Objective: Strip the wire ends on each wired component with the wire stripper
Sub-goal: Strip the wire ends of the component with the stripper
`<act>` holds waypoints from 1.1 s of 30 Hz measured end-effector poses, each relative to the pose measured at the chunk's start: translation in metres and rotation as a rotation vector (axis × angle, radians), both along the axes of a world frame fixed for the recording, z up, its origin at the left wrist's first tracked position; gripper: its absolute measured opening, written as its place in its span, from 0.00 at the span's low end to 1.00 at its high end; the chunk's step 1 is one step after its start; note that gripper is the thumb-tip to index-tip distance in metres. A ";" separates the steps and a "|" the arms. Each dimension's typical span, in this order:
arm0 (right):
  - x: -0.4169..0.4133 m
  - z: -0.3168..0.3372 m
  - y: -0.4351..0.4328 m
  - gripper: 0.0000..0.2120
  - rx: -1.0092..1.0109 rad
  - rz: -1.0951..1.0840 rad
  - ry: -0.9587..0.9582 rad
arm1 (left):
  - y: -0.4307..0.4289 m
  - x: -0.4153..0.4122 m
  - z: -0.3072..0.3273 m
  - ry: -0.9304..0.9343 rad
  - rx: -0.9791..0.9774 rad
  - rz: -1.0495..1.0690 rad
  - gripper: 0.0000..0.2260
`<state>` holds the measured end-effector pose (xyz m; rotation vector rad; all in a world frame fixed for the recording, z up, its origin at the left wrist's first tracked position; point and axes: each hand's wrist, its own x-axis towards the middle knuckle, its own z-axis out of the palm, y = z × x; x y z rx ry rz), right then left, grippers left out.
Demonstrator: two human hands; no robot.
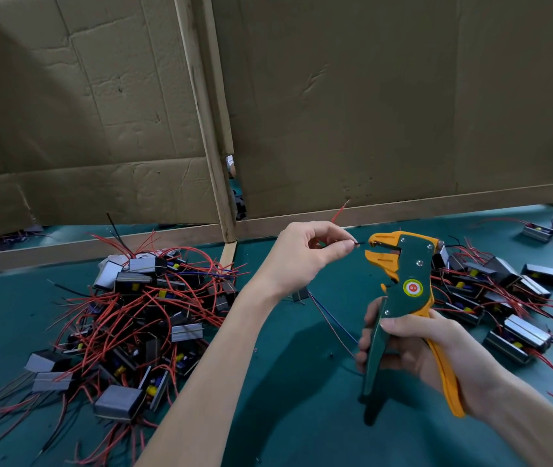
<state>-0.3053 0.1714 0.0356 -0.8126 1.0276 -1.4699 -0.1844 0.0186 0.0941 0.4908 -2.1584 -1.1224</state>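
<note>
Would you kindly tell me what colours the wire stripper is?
The wire stripper is dark green and orange, clearest in the head view.

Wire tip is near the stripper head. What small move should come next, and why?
Probably the left hand should slide the black wire end rightward into the jaws of the wire stripper: the tip sits just short of them, and the right hand grips the handles.

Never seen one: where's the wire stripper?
Head view: the wire stripper is centre-right, upright in the right hand, nose facing the wire pinched by the left hand.
</note>
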 end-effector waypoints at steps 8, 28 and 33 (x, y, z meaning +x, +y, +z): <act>0.002 0.002 0.002 0.08 -0.015 0.018 0.039 | 0.001 0.002 0.003 -0.036 0.057 -0.028 0.04; 0.019 -0.009 0.001 0.20 0.126 -0.233 0.271 | -0.006 0.015 0.006 -0.179 0.025 -0.089 0.06; 0.012 -0.003 -0.002 0.08 -0.016 -0.105 -0.092 | -0.008 0.012 0.002 -0.111 0.164 0.022 0.16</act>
